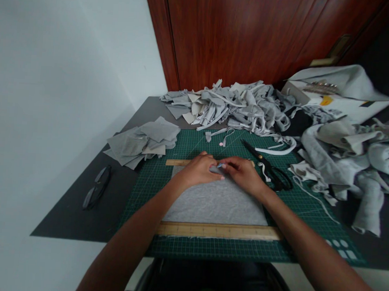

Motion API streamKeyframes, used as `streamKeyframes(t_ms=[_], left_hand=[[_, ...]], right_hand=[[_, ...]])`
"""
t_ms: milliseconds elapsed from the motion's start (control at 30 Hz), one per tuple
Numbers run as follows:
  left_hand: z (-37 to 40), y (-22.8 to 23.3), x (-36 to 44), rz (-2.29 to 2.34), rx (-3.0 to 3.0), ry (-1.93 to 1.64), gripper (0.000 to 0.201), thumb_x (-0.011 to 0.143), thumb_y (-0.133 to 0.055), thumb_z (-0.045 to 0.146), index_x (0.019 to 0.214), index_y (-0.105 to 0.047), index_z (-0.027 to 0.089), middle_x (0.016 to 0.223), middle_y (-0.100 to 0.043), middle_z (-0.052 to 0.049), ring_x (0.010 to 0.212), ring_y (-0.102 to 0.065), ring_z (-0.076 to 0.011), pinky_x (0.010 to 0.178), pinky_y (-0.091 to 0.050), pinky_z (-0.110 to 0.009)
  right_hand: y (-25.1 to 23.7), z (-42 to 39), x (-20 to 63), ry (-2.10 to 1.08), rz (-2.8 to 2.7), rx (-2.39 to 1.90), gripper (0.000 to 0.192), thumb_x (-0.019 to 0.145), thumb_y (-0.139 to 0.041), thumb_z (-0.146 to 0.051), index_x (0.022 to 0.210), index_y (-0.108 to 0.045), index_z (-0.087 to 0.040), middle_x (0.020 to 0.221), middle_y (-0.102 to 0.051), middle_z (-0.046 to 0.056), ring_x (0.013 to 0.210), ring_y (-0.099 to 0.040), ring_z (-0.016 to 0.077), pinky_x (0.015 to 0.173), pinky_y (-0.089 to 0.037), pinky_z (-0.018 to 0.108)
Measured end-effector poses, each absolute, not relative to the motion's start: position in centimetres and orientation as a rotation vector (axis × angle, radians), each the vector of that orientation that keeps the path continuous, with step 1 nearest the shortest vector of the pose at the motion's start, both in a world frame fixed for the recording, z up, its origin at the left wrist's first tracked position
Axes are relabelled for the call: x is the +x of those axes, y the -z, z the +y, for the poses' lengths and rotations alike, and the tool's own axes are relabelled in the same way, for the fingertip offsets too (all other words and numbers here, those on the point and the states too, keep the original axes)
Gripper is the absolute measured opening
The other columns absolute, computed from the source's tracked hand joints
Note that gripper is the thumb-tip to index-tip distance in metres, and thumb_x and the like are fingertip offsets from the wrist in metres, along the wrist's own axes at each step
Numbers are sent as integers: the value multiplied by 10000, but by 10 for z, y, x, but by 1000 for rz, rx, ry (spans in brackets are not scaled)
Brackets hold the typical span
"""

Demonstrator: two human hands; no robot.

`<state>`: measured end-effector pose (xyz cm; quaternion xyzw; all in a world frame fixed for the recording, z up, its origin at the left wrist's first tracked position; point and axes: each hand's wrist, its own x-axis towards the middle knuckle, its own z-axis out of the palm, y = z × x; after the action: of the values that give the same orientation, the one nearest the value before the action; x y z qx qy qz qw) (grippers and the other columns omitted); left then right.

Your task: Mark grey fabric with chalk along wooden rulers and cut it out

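Note:
A grey fabric rectangle [215, 204] lies flat on the green cutting mat [166, 179]. A wooden ruler [218, 230] lies along its near edge, and a second wooden ruler [176, 162] along its far edge. My left hand [198, 170] and my right hand [243, 175] meet at the fabric's far edge, fingertips pinching or pressing something small between them. What they hold is too small to tell.
Black scissors [268, 167] lie on the mat right of my right hand. Stacked grey pieces [142, 142] sit at the left, a scrap heap [233, 106] behind, bunched grey cloth [352, 159] at the right. Glasses [96, 187] rest on the dark table.

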<state>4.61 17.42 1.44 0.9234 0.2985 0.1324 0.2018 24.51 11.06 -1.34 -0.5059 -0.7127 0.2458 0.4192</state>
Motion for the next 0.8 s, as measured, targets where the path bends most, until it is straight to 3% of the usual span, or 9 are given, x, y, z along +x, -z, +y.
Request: streamKeyframes(t_ms=[133,300,467,600,800], left_hand=[[175,-12,46,854,2553,-388,224,910,-746,337,758,-671,190,760,-596,-6,853,-532,-201,779,-405,-316],[176,-10,45,815,2565,-400,252,1011,-611,293,803,-705,187,804,-610,-23,906,-537,-203,835,-416,-326],[180,-6,46,837,2568,-394,244,1001,-605,233,785,-706,181,808,-627,-23,892,-542,-196,863,-421,-331],[180,-3,47,866,2575,-404,260,980,-619,220,732,-689,180,776,-615,-22,852,-536,-191,853,-424,-332],[179,-3,47,850,2583,-421,269,985,-606,242,734,-685,183,760,-597,-20,847,-543,-195,849,-430,-335]], right_hand=[[17,111,239,-499,-1876,-1164,213,975,-602,-175,1032,-804,-212,928,-777,73,854,-687,206,802,-524,339],[23,113,237,-488,-1899,-1160,221,975,-594,-149,1057,-788,-215,961,-785,70,876,-693,211,826,-530,350],[12,107,243,-263,-1984,-1353,274,1020,-509,-162,1131,-759,-176,1032,-755,109,946,-680,234,853,-499,358],[2,102,249,-7,-2257,-1519,412,940,-512,-46,1259,-734,-183,1134,-717,132,1033,-635,273,870,-442,375],[-2,103,251,21,-2459,-1629,554,924,-480,-8,1401,-667,-219,1158,-693,132,1067,-603,271,852,-433,349]])
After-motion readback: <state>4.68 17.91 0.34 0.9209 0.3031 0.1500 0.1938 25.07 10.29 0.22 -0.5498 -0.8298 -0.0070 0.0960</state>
